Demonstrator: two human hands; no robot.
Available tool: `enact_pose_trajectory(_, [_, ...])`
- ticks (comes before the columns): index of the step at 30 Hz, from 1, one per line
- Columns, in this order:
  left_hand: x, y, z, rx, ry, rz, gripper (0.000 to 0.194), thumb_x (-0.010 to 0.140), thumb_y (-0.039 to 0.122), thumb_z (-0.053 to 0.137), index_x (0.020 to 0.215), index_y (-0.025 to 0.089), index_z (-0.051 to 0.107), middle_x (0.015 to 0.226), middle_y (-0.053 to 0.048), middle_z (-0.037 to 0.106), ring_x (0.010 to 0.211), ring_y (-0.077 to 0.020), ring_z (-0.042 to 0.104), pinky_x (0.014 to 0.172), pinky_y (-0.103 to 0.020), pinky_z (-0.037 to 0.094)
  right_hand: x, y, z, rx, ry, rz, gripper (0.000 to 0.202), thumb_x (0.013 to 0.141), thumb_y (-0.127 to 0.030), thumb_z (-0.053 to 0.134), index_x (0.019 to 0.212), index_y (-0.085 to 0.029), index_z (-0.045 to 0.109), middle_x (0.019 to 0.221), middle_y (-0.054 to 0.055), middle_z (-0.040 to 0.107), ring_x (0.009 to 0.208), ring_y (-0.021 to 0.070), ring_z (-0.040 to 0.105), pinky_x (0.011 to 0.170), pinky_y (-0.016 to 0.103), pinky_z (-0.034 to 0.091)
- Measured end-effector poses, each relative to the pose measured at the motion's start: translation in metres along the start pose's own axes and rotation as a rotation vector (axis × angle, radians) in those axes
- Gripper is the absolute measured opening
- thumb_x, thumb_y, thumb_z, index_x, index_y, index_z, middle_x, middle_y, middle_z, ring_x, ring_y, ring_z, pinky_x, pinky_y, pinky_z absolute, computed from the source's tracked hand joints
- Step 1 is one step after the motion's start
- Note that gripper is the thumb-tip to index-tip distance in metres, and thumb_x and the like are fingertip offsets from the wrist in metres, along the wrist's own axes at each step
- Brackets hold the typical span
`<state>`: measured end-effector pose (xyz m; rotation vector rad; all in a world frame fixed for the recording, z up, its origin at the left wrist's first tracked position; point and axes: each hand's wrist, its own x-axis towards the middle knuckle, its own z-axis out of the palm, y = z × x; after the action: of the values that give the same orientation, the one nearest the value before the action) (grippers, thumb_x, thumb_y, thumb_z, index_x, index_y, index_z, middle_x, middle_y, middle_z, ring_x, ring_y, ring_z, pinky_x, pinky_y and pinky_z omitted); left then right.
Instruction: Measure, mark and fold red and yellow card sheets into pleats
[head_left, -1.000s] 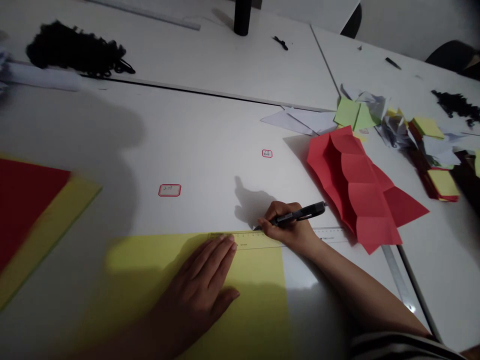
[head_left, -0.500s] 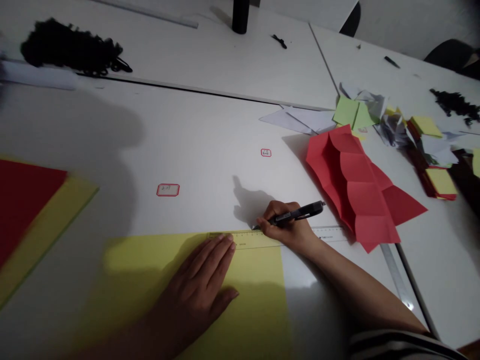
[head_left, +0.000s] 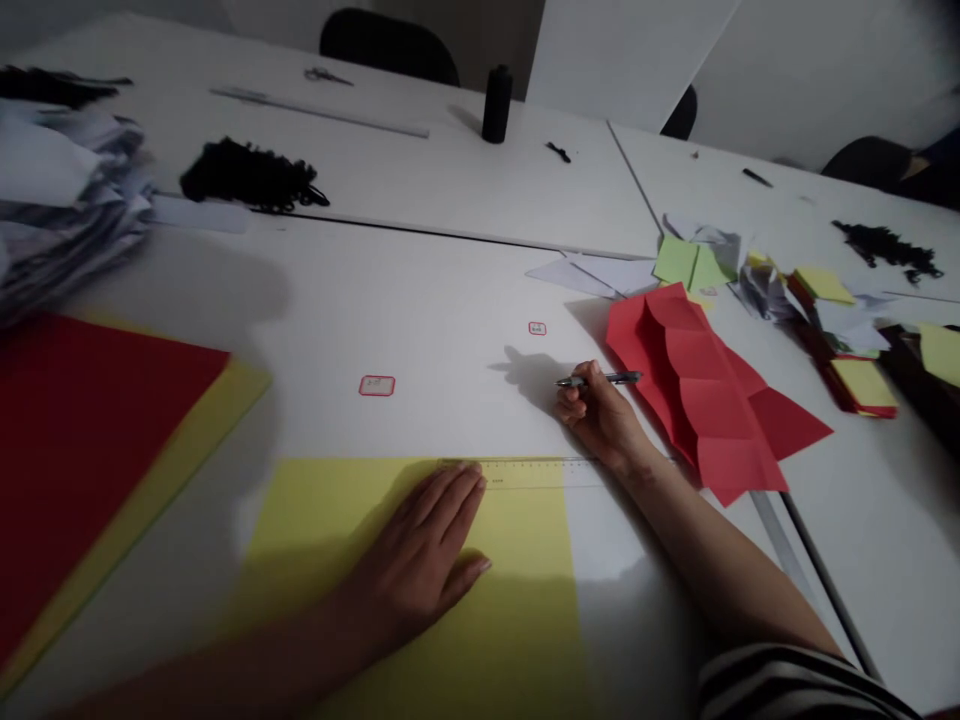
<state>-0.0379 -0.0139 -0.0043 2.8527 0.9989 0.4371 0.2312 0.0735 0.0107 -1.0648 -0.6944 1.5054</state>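
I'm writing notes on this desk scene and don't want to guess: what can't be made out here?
All in the head view:
Ruler: partly hidden by the left hand; its figures are too small to read.
Yellow sheet: near edge cut off by the picture's bottom.
Red sheet: cut off by the left edge.
Larger red-bordered label: writing too small to read.

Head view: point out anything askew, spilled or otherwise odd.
The crumpled white paper looks odd: it lies in a loose jumble beside creased green paper, beyond the folded red paper. By contrast, the clear ruler lines up with the yellow sheet. No spill shows.
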Motion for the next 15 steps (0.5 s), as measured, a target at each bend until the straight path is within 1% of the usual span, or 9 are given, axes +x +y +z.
enact_pose_trajectory(3, [0.001,0.003,-0.001,-0.005,-0.012,-0.012,0.057,0.094,0.045,0.047,0.139,0.011,0.042,0.139,-0.013,0.05,0.129,-0.0255,0.043,0.106,-0.039,0.039,-0.005,-0.005,-0.002,-0.175,-0.045,-0.103,0.037,0.079,-0.057,0.065,0.085,-0.023,0.05,0.065,-0.003,0.062,0.048,0.0086,0.048,0.047,0.021,0.038])
enact_pose_trajectory(5, [0.002,0.005,-0.003,-0.022,-0.019,-0.023,0.051,0.094,0.042,0.048,0.135,0.012,0.046,0.135,-0.013,0.053,0.126,-0.0261,0.045,0.103,-0.041,0.042,-0.016,-0.011,-0.002,-0.354,-0.076,-0.198,0.033,0.085,-0.054,0.06,0.089,-0.021,0.054,0.07,0.0,0.067,0.052,0.0105,0.054,0.05,0.023,0.043])
enact_pose_trajectory(8, [0.004,0.008,-0.008,-0.063,-0.026,-0.01,0.042,0.095,0.036,0.047,0.13,0.013,0.05,0.13,-0.011,0.056,0.121,-0.0247,0.049,0.1,-0.04,0.044,-0.043,-0.018,-0.001,-0.737,-0.165,-0.354,0.026,0.09,-0.044,0.056,0.092,-0.019,0.062,0.081,0.005,0.071,0.065,0.0147,0.064,0.06,0.028,0.052])
enact_pose_trajectory(10, [0.004,0.01,-0.012,-0.083,-0.037,0.024,0.039,0.096,0.032,0.047,0.13,0.014,0.05,0.131,-0.011,0.055,0.121,-0.0227,0.049,0.1,-0.038,0.044,-0.066,-0.015,-0.002,-1.031,-0.281,-0.492,0.019,0.092,-0.034,0.055,0.097,-0.02,0.067,0.095,0.008,0.072,0.085,0.0186,0.068,0.073,0.032,0.056])
enact_pose_trajectory(11, [0.004,0.012,-0.014,-0.088,-0.039,0.038,0.039,0.096,0.031,0.047,0.131,0.014,0.049,0.132,-0.011,0.054,0.122,-0.022,0.048,0.101,-0.037,0.044,-0.077,-0.011,-0.004,-1.15,-0.379,-0.564,0.018,0.093,-0.029,0.054,0.102,-0.021,0.067,0.103,0.009,0.071,0.096,0.0207,0.067,0.081,0.035,0.056])
enact_pose_trajectory(12, [0.003,0.014,-0.016,-0.09,-0.042,0.045,0.04,0.096,0.03,0.047,0.132,0.014,0.048,0.134,-0.011,0.052,0.123,-0.0218,0.047,0.102,-0.036,0.044,-0.088,-0.006,-0.007,-1.254,-0.449,-0.612,0.02,0.093,-0.026,0.052,0.108,-0.023,0.066,0.113,0.01,0.068,0.108,0.0228,0.063,0.088,0.04,0.054])
enact_pose_trajectory(13, [0.002,0.016,-0.019,-0.089,-0.047,0.043,0.041,0.095,0.03,0.048,0.133,0.014,0.047,0.136,-0.011,0.05,0.125,-0.0219,0.046,0.102,-0.036,0.044,-0.097,0.0,-0.011,-1.34,-0.472,-0.682,0.023,0.092,-0.025,0.054,0.112,-0.024,0.065,0.118,0.011,0.066,0.114,0.0249,0.06,0.091,0.043,0.054])
enact_pose_trajectory(15, [-0.002,0.02,-0.024,-0.076,-0.055,0.025,0.043,0.095,0.031,0.049,0.134,0.015,0.046,0.137,-0.011,0.048,0.123,-0.023,0.047,0.101,-0.036,0.045,-0.111,0.01,-0.023,-1.49,-0.465,-0.728,0.031,0.092,-0.02,0.052,0.122,-0.027,0.06,0.126,0.01,0.062,0.123,0.026,0.054,0.092,0.046,0.053])
